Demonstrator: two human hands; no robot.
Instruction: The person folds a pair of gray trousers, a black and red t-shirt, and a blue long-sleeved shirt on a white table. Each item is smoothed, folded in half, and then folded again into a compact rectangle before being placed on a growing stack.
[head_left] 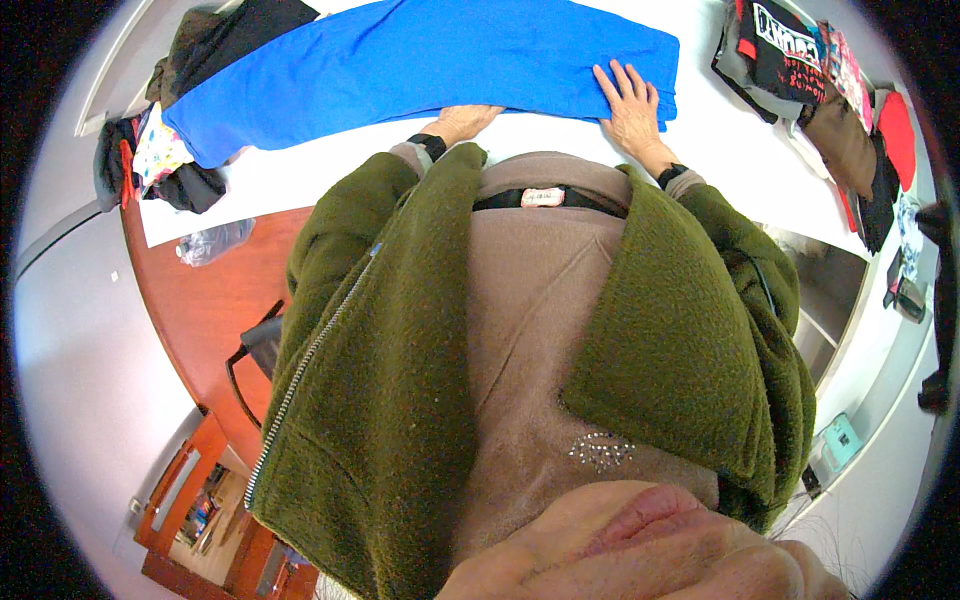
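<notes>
A long piece of bright blue clothing (430, 60), which looks like trousers folded lengthwise, stretches across the white table (340, 170). Layered edges show at its right end. There my right hand (632, 112) lies flat on the cloth, fingers spread and pointing away from me. My left hand (463, 122) is at the near edge, around the middle of the blue garment. Its fingers go under the cloth, so whether they grip it is hidden.
Piled clothes (180, 185) sit at the table's left end, touching the blue garment, with dark clothing (235, 40) behind. Another stack of clothes (800, 80) lies on the right. A clear plastic bag (215, 242) and a black chair (262, 345) are at lower left.
</notes>
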